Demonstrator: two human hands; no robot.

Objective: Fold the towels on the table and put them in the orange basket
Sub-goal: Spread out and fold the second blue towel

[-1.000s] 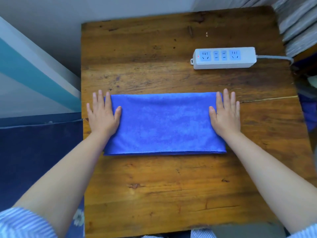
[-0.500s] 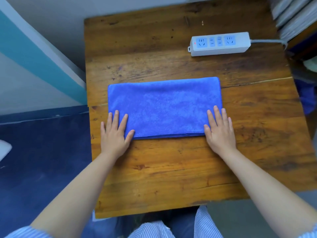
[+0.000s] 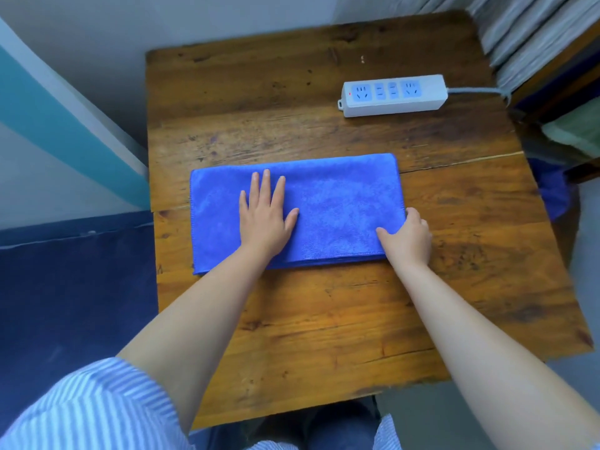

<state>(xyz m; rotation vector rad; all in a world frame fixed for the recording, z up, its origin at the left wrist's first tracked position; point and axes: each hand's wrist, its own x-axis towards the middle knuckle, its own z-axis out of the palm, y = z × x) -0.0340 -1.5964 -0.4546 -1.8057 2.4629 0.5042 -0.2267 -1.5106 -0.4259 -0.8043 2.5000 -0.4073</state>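
Since the earlier frames both hands have shifted: the left hand (image 3: pixel 264 219), previously at the near-left corner of the towel, now lies on top of the cloth, and the right hand (image 3: pixel 407 237), previously flat at the near-right corner, now grips the towel's right end.

Wooden table (image 3: pixel 324 319): worn plank top carrying every item noted below.

Blue towel (image 3: pixel 337 206): folded into a long rectangle, lying flat across the middle of the table, layered edges showing along its near side.

Power strip (image 3: pixel 394 95): white, on the table beyond the towel and toward its right end, well apart from it; grey cable runs off to the right.

Left hand: flat, fingers straight and slightly spread, palm pressing the towel's left half.

Right hand: at the towel's near-right corner, thumb on top of the cloth, fingers curled round the right edge, pinching the layers.

Striped sleeve (image 3: pixel 97 407): on the left arm, nearest the camera.
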